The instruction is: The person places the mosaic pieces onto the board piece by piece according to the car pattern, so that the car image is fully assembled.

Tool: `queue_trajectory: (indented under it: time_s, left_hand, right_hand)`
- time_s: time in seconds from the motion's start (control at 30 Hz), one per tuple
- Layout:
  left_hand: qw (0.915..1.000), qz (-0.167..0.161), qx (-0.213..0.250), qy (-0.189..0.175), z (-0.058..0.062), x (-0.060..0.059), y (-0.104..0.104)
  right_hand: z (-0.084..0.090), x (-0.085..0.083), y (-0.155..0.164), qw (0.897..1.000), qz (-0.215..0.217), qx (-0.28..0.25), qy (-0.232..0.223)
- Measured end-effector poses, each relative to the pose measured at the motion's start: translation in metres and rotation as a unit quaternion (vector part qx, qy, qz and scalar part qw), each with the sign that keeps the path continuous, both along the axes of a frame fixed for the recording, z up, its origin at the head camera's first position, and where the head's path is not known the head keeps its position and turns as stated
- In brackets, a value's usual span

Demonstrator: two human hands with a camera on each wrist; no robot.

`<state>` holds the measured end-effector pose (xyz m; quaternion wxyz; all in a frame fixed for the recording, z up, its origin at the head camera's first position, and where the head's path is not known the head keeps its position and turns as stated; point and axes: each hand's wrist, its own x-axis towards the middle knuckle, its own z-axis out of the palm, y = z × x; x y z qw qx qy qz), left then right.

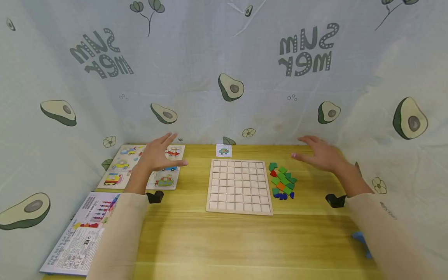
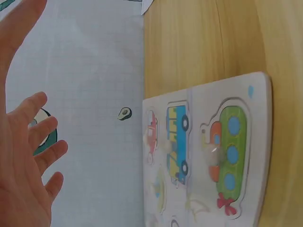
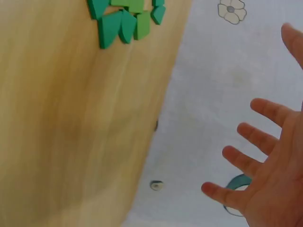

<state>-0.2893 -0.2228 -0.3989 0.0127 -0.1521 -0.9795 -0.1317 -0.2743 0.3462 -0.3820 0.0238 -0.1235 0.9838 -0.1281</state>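
My left hand [image 1: 156,154] is held up over the vehicle puzzle board [image 1: 141,167], its fingers spread and nothing in them. In the left wrist view, a green submarine piece [image 2: 232,153] and a blue bus piece [image 2: 177,142] show on that board. To the right, my right hand [image 1: 320,154] hovers with fingers apart, holding nothing. A loose group of small coloured tiles [image 1: 282,181], green, red, orange and blue, lies nearest to it. Between the hands sits a wooden grid board [image 1: 240,186], its square cells bare. Behind the grid, a small picture card [image 1: 223,150] shows a green and orange figure.
A flat printed box [image 1: 80,233] lies at the left edge of the wooden table [image 1: 224,249]. On the right, a blue object [image 1: 362,241] is partly hidden by my right sleeve. A white cloth [image 1: 196,58] with avocado prints encloses the back and sides.
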Motion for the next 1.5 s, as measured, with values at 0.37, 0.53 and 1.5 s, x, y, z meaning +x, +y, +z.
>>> queue_trajectory:
  time_s: [0.37,0.53,1.5]
  left_hand:
    - [0.9964,-0.036,0.075,-0.013,-0.045,0.024,0.032]
    - [0.9914,-0.052,0.116,-0.03,-0.058,0.034,0.051]
    - [0.974,-0.136,0.109,-0.144,-0.1,0.056,0.09]
  right_hand:
    - [-0.046,0.006,-0.006,0.997,0.025,-0.072,-0.003]
    - [-0.064,0.007,-0.013,0.993,0.033,-0.109,-0.003]
    - [-0.098,-0.011,-0.062,0.991,0.05,-0.127,-0.008]
